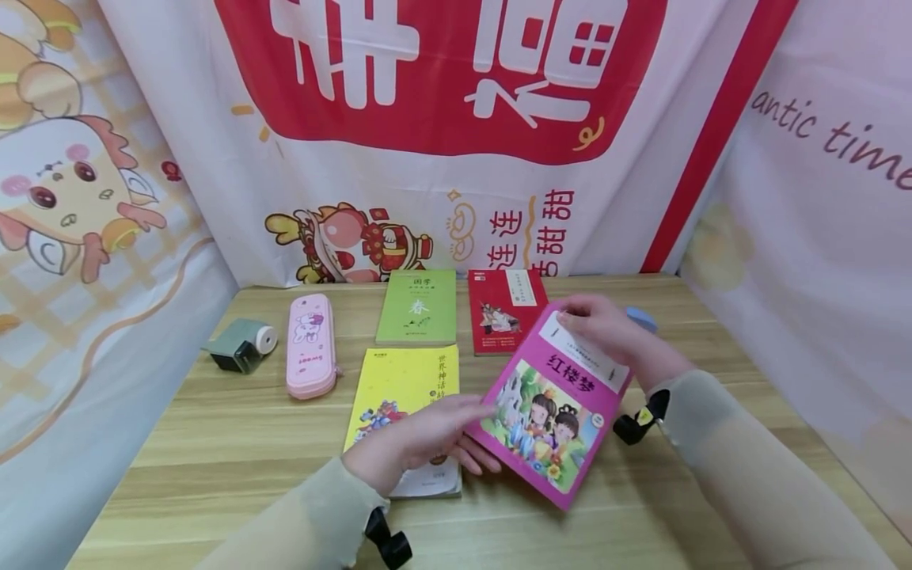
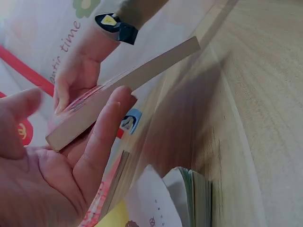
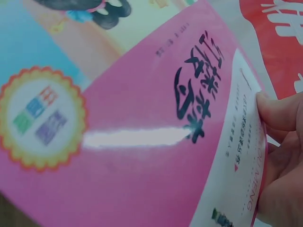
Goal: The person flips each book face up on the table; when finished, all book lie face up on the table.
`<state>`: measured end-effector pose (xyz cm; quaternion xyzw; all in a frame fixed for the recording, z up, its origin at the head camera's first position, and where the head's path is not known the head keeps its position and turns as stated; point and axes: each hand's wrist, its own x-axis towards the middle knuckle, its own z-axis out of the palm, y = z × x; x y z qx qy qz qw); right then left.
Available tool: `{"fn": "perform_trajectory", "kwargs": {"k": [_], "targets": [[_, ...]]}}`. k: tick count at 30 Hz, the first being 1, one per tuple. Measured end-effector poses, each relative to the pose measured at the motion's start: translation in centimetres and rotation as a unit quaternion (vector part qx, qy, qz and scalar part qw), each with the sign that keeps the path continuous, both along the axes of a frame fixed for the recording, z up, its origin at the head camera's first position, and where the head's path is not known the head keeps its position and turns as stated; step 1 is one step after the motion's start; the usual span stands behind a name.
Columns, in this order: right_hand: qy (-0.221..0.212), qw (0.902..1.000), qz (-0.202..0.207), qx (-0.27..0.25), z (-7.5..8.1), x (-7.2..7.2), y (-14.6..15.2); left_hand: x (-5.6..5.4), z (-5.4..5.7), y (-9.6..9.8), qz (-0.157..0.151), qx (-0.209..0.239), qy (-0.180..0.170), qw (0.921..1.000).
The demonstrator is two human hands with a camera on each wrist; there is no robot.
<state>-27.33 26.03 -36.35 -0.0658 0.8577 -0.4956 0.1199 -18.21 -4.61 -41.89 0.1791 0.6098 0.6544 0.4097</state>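
Note:
A pink book (image 1: pixel 552 404) with two cartoon figures on its cover is held tilted above the table. My right hand (image 1: pixel 594 321) pinches it at the top edge; the thumb lies on the white band in the right wrist view. Against its left edge is my left hand (image 1: pixel 445 435), whose fingers (image 2: pixel 102 135) reach under the book fairly straight while the thumb stands away from the cover. Below the left hand lies a yellow book (image 1: pixel 399 388), partly covered by the hand and wrist.
Behind are a green book (image 1: pixel 416 307) and a red book (image 1: pixel 499 317), partly overlapped by the pink one. A pink pencil case (image 1: pixel 310 344) and a small grey-green object with a white roll (image 1: pixel 245 344) lie left. A blue item (image 1: pixel 641 318) shows behind the right wrist.

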Motion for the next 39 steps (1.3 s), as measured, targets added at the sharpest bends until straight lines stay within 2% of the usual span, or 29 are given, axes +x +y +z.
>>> {"fn": "perform_trajectory", "kwargs": {"k": [3, 5, 11, 17, 27, 30, 34, 39], "targets": [[-0.001, 0.9998, 0.018, 0.011, -0.2, 0.0, -0.7, 0.3, -0.1, 0.3, -0.015, -0.008, 0.012, 0.9998], [0.0, 0.9995, 0.027, 0.014, -0.4, 0.1, -1.0, 0.5, -0.1, 0.4, -0.014, -0.011, 0.014, 0.9997], [-0.03, 0.999, 0.032, 0.0, -0.9, 0.0, -0.9, 0.7, -0.4, 0.2, 0.019, -0.015, -0.003, 0.9997], [-0.023, 0.9983, 0.049, 0.02, -1.0, 0.1, -0.4, 0.7, -0.9, -0.1, 0.03, -0.008, -0.016, 0.9994], [-0.045, 0.9979, 0.028, 0.036, -2.0, 0.3, 1.9, 0.4, -1.1, -0.8, 0.061, 0.002, -0.018, 0.9979], [-0.057, 0.9981, 0.017, 0.015, -2.5, 0.3, 2.6, 0.2, -1.0, -1.1, 0.073, 0.004, -0.024, 0.997], [-0.078, 0.9961, 0.003, -0.041, -3.2, 0.6, 3.2, 0.0, -0.9, -1.3, 0.082, 0.008, -0.028, 0.9962], [-0.126, 0.9827, -0.025, -0.133, -4.5, 1.1, 3.1, -0.2, -1.1, -1.2, 0.095, 0.015, -0.039, 0.9947]]}}
